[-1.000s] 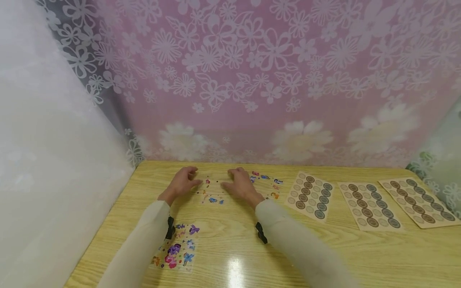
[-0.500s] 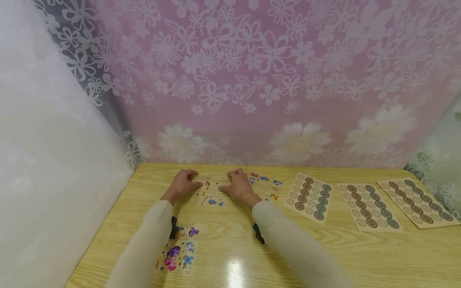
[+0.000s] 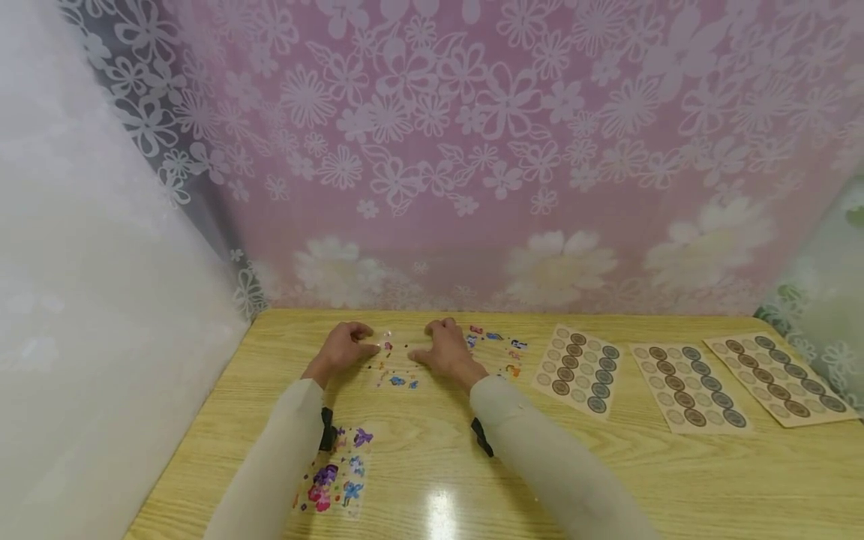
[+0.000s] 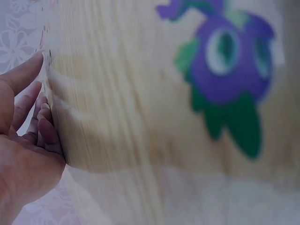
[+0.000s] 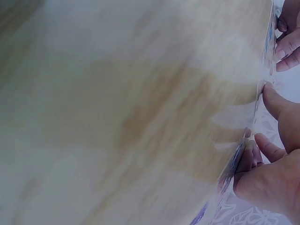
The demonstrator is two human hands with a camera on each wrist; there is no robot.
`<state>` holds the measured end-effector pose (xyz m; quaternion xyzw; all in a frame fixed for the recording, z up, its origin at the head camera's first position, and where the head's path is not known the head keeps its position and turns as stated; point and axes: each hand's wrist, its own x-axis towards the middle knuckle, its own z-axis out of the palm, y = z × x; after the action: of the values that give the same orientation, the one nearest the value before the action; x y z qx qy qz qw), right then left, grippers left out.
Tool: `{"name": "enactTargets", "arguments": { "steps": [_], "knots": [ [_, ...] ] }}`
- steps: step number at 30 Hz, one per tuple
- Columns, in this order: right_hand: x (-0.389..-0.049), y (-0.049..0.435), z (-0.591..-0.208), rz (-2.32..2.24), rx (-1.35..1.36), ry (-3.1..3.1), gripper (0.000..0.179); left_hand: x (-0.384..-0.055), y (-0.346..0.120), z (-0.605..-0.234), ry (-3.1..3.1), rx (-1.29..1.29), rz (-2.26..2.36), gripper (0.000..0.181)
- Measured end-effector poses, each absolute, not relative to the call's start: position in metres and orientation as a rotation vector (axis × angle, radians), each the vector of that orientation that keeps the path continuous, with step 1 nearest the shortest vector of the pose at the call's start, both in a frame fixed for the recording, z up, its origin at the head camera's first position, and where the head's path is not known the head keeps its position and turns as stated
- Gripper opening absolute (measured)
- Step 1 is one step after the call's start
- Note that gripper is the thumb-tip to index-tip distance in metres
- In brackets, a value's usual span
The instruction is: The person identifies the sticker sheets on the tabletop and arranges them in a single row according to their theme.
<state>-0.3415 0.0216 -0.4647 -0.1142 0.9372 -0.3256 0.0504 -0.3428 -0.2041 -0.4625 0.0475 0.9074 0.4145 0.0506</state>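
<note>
A homelike indoor corner (the exact kind of room cannot be told): a flowered pink curtain (image 3: pixel 432 172) and, at left, a pale drape (image 3: pixel 101 315) hang beside a wood-grain table (image 3: pixel 412 450).

A pink curtain (image 3: pixel 432 195) (flowered) backs the table (image 3: pixel 715 487).

Left sleeve (image 3: pixel 270 465): covering the arm in plain, pale cream cloth, reaching the wrist
Right sleeve (image 3: pixel 550 454): matching in colour and length, creasing softly
Left wrist fitting (image 3: pixel 327 430): showing black, jutting from the sleeve's inner side
Right wrist fitting (image 3: pixel 481 437): showing black too, looking narrower
Left grip (image 3: pixel 343 349): showing bare
Right grip (image 3: pixel 448 350): showing bare
</note>
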Motion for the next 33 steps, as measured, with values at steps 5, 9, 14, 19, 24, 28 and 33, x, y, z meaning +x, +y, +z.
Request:
{"name": "enactTargets", "arguments": {
  "steps": [5, 9, 14, 19, 24, 28, 33],
  "knots": [
    [-0.3412, 0.0219, -0.4644, -0.999, -0.357, 2.849, 0.056, -0.344, -0.2022, -0.4618, 2.756, 0.129, 1.242, 0.043],
    [-0.3407, 0.0221, -0.463, -1.011, -0.369, 2.842, 0.057, -0.3442, -0.2024, -0.4603, 2.748, 0.131, 1.235, 0.043],
    [-0.3407, 0.0215, -0.4626, -0.992, -0.373, 2.85, 0.056, -0.3439, -0.2031, -0.4598, 2.757, 0.144, 1.21, 0.037],
    [-0.3408, 0.0205, -0.464, -0.995, -0.362, 2.853, 0.053, -0.3449, -0.2024, -0.4601, 2.756, 0.111, 1.209, 0.031],
    [-0.3411, 0.0197, -0.4657, -0.982, -0.35, 2.865, 0.051, -0.3477, -0.2013, -0.4637, 2.718, 0.052, 1.274, 0.028],
    [-0.3406, 0.0195, -0.4657, -0.951, -0.368, 2.875, 0.051, -0.3498, -0.2004, -0.4659, 2.695, 0.018, 1.332, 0.027],
    [-0.3393, 0.0195, -0.4659, -0.941, -0.379, 2.881, 0.051, -0.349, -0.1991, -0.4663, 2.647, -0.004, 1.424, 0.03]
  ]
}}
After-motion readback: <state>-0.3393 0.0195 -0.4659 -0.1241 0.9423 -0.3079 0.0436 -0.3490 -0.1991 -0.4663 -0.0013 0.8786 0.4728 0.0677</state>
